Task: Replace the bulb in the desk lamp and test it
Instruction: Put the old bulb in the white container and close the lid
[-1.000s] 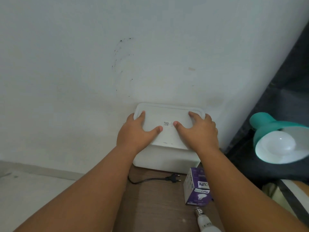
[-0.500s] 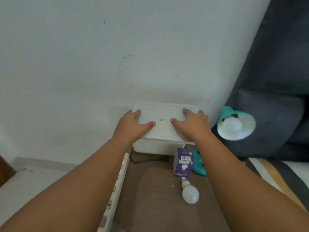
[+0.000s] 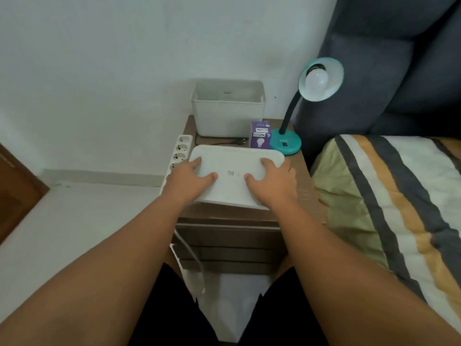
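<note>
A teal desk lamp (image 3: 285,143) stands at the back right of the wooden nightstand (image 3: 303,176), its shade tilted up with a white bulb (image 3: 316,79) screwed in. A purple bulb box (image 3: 260,134) stands beside the lamp's base. My left hand (image 3: 190,179) and my right hand (image 3: 272,181) grip the two ends of a white lid (image 3: 237,162), held over the front of the nightstand. The open white bin (image 3: 228,108) sits at the back against the wall. The loose bulb seen earlier is hidden under the lid.
A white power strip (image 3: 178,153) runs along the nightstand's left edge. A black plug and cord (image 3: 237,141) lie in front of the bin. A bed with a striped cover (image 3: 389,196) and dark headboard is on the right.
Both hands have lifted the lid off the bin and drawn it toward me. The view has pulled back and now takes in the whole nightstand and bed.
</note>
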